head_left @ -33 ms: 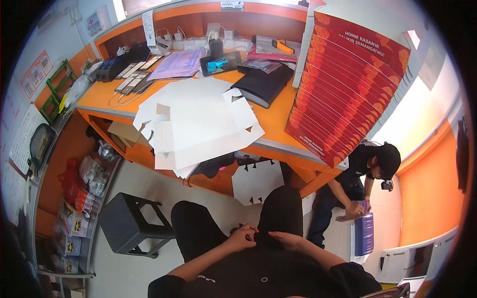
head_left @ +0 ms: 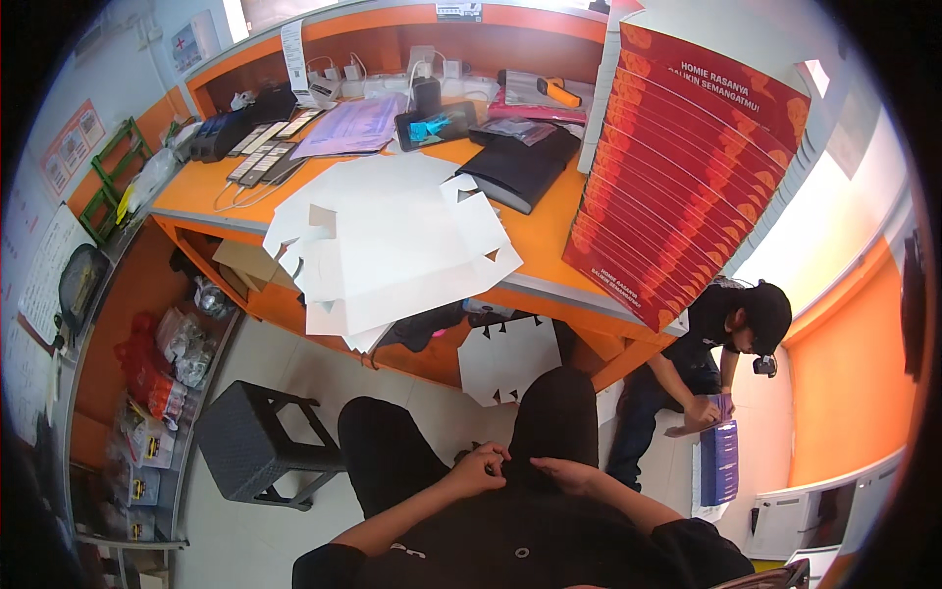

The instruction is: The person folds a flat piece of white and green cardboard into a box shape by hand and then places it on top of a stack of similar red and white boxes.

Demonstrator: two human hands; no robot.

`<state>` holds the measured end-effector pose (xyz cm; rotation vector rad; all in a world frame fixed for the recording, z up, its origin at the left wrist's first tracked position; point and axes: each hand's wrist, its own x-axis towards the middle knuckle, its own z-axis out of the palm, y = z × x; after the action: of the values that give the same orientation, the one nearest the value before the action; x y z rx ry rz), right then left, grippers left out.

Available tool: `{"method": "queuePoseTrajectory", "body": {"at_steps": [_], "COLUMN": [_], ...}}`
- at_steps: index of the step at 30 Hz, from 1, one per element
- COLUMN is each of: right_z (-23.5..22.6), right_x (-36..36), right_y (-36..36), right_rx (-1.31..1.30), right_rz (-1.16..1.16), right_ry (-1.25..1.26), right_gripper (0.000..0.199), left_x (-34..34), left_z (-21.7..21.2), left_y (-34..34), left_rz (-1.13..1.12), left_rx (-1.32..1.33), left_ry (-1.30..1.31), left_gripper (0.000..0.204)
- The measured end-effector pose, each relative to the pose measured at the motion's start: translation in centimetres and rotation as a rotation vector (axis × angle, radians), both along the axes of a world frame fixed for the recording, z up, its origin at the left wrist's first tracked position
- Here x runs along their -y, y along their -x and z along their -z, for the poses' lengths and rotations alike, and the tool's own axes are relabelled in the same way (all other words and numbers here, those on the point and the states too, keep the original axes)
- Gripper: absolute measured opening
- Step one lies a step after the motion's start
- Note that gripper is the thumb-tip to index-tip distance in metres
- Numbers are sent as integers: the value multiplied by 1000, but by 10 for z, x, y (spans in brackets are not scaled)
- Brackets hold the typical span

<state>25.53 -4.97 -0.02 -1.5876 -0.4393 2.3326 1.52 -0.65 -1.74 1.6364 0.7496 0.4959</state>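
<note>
Both my hands rest over my lap. My left hand (head_left: 477,470) is loosely curled, with a gap between thumb and fingers and nothing visible in it. Beside it, my right hand (head_left: 569,475) lies near my right thigh with fingers stretched toward the left one, holding nothing. In front of me, white die-cut cardboard sheets (head_left: 392,245) lie stacked on the orange table (head_left: 545,245), overhanging its front edge. To their right rises a tall stack of red printed cardboard boxes (head_left: 687,177). Neither hand touches the sheets or boxes.
A black notebook (head_left: 520,169), phone (head_left: 437,126) and purple papers (head_left: 353,126) lie on the table. More white card (head_left: 508,361) leans below it. A dark stool (head_left: 257,442) stands left. At right, a crouching person (head_left: 702,339) handles blue-purple boxes (head_left: 721,461).
</note>
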Motion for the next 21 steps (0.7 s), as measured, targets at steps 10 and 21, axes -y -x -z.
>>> {"method": "queuePoseTrajectory", "body": {"at_steps": [10,21], "right_z": [-121,-173], "right_x": [-46,-59], "right_y": [4,10], "right_rx": [-518,-1125], "right_rz": [479,457], "right_ry": [-1204,-1065], "right_gripper": [20,18], "left_x": [-1,-2], "left_z": [26,9], "left_y": [4,10], "left_rz": [-70,-128], "left_rx": [-173,-164], "left_ry": [365,475], "left_gripper": [18,14]}}
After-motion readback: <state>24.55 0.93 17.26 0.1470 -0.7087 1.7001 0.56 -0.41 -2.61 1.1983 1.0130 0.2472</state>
